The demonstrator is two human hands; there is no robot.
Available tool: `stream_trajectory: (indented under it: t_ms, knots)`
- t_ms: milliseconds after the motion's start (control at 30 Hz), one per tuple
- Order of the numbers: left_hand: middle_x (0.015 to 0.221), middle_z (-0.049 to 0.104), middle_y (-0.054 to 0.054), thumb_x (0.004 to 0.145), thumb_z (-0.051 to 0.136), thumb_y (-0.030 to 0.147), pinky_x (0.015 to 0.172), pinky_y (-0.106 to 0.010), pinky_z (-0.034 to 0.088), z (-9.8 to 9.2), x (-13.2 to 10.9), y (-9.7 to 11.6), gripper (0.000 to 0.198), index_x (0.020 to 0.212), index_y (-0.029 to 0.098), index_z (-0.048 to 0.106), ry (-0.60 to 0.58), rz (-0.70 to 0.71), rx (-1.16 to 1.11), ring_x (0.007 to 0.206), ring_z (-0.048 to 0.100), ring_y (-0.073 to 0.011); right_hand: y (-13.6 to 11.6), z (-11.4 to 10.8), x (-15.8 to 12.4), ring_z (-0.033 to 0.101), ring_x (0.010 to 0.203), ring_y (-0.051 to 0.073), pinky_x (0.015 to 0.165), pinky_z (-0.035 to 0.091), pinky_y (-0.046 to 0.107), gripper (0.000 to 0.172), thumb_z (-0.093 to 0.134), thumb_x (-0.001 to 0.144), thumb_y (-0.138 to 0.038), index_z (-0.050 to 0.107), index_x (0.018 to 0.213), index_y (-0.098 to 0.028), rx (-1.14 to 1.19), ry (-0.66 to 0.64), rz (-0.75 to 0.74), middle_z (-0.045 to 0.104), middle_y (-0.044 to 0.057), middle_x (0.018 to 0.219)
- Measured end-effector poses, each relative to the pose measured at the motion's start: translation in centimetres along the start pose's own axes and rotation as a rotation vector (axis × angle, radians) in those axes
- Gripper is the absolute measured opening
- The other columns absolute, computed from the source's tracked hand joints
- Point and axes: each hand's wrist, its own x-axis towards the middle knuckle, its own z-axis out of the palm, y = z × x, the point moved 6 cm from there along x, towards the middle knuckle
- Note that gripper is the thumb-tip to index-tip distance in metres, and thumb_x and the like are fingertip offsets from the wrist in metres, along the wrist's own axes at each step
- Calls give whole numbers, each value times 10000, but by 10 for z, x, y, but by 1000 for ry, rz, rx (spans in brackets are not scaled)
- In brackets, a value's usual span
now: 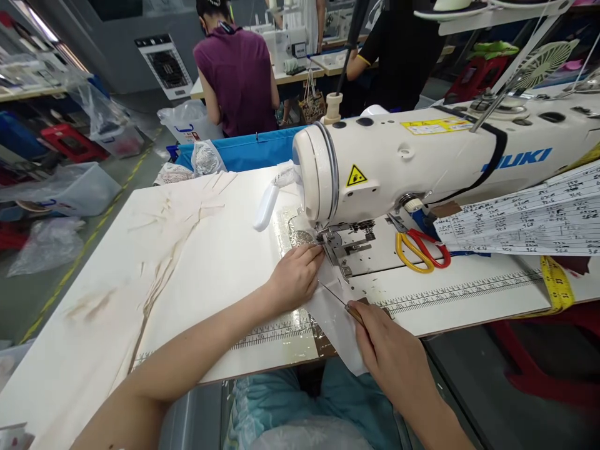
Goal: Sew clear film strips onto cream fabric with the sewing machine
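A white sewing machine (403,162) reaches in from the right over the white table (210,250). Beside its needle area, my left hand (297,275) is closed, its fingertips pressed on white fabric (337,325) that hangs over the table's front edge. My right hand (389,350) is wrapped round the wooden handle of a thin pointed tool (354,312), whose metal shaft points up and left toward my left hand. The fabric lies under the tool.
Scissors (422,250) with red and yellow handles lie right of the needle area, near written paper strips (520,212) and a yellow tape measure (557,284). Light fabric strips (164,275) lie at left. Two people sit beyond the blue cloth bin (253,150).
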Motion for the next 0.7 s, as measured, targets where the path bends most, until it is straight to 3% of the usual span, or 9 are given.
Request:
stream_trajectory:
  t_ms: [167,300,700]
  knots:
    - [1344,545,-199,878,443,164,1066,-445,443,1,2,4,480,1325,6,516,-2,-61,22,1277,475,-318,-3,-6,9,698,728,176,532,512,238,303,309,1031,-166,586,1145,-120,-12,58,12,694,77,916]
    - [1346,539,-191,916,413,197,1057,-454,432,0,1,5,460,1340,43,504,-9,-88,15,1276,472,-310,-3,-8,16,691,695,175,514,491,237,324,288,1032,-165,601,1107,-126,-15,76,26,693,68,875]
    - [1373,536,-189,927,401,229,1042,-460,406,-8,-3,15,457,1339,61,505,6,-42,49,1297,466,-324,-6,-2,24,677,664,166,515,472,241,304,307,1004,-129,593,1103,-142,7,44,42,703,70,890]
